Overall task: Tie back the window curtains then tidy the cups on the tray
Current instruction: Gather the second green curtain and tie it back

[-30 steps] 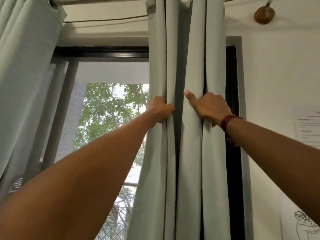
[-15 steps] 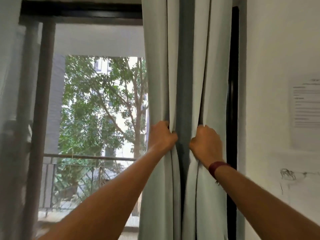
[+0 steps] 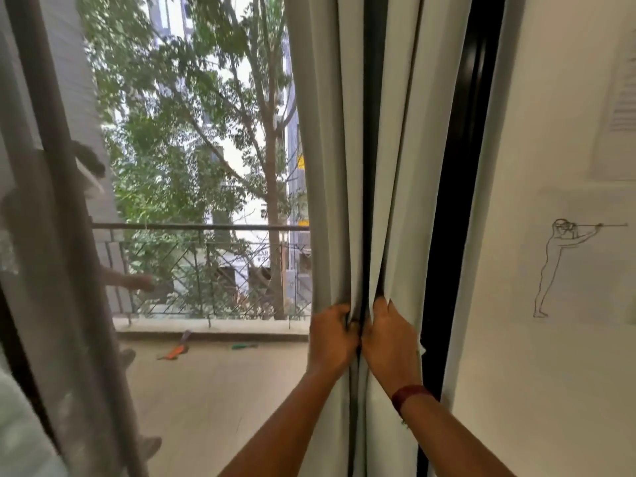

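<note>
A white wall (image 3: pixel 537 373) fills the right side of the view, and a tall window (image 3: pixel 206 201) takes the left and middle, looking out on leafy trees (image 3: pixel 192 115), a balcony floor (image 3: pixel 213 390) and a metal railing (image 3: pixel 206 263) with diagonal bars. A dark window frame (image 3: pixel 457 201) runs up just right of the gathered fabric. The pale grey-green curtain (image 3: pixel 330 149) hangs in long vertical folds between the glass and that frame, bunched together into a narrow column. Both bare forearms reach up from the lower edge toward it. The left hand (image 3: pixel 332 339) is closed around the folds on the left of the bunch, and the right hand (image 3: pixel 390 342) is closed around the folds on the right; the two hands sit side by side, nearly touching, with a dark crease of cloth between them. A dark red band (image 3: pixel 409 395) circles the right wrist. On the wall is a line drawing of a standing figure (image 3: pixel 564 266), and above it a printed sheet of paper (image 3: pixel 623 98). Small orange and green objects (image 3: pixel 175 352) lie on the balcony floor near the railing; what they are is unclear.
</note>
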